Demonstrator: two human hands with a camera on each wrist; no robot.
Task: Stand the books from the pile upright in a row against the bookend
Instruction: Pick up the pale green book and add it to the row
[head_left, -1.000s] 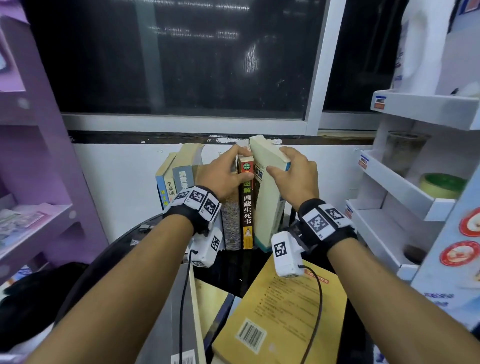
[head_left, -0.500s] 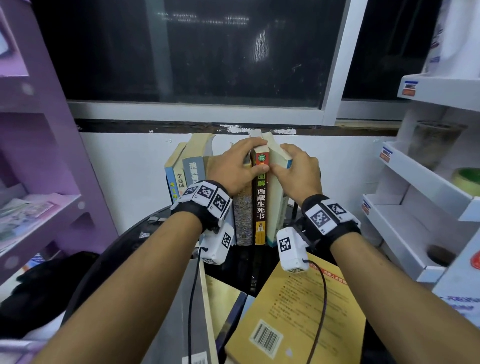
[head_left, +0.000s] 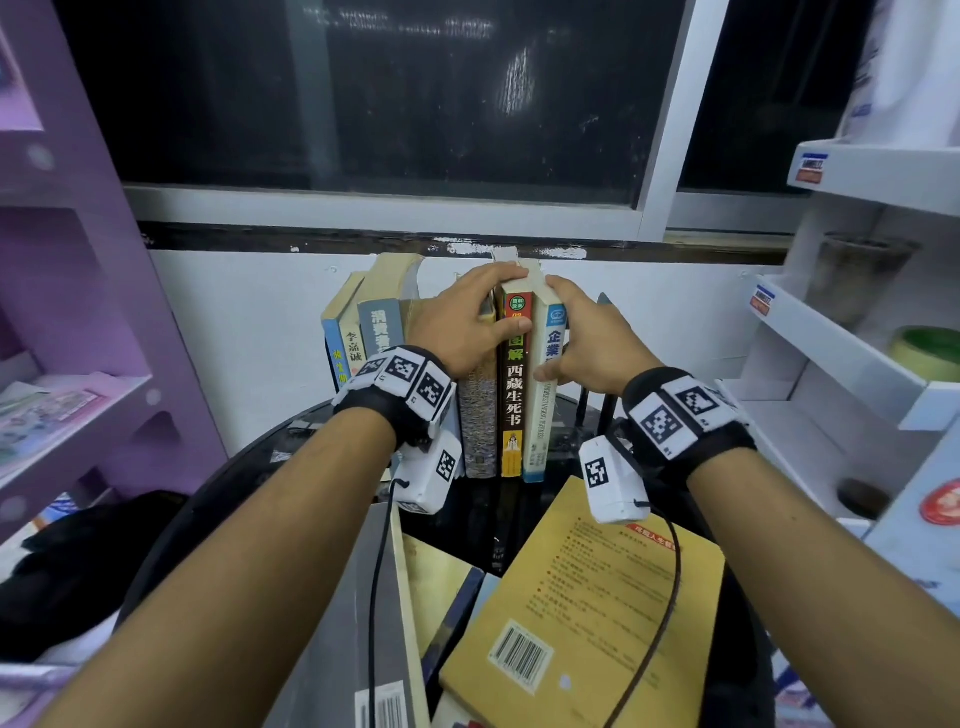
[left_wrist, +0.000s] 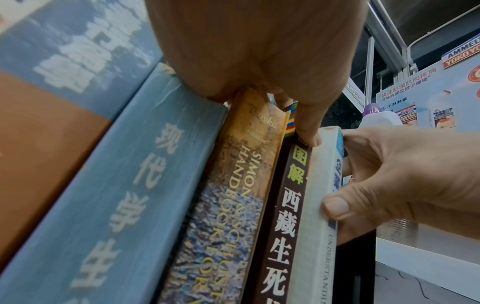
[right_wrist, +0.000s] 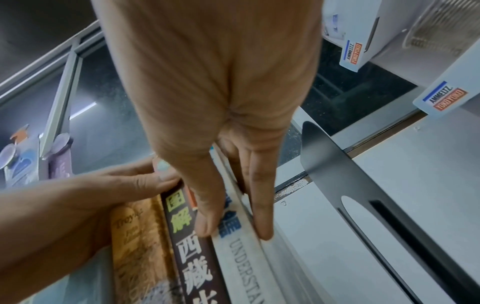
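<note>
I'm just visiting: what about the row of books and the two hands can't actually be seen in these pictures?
- Head view: the left hand covers the upper spines beneath it.
- Head view: the black bookend is mostly hidden behind the right hand.
- Wrist views: the foot of the white book is cut off, so whether it sits flat is unknown.
- Head view: the yellow book shows no title.

Bare forearms, black wrist straps (head_left: 685, 415) w/ b&w square-code tags, white cam boxes (head_left: 613, 480), thin black cables (head_left: 376, 582)
</note>
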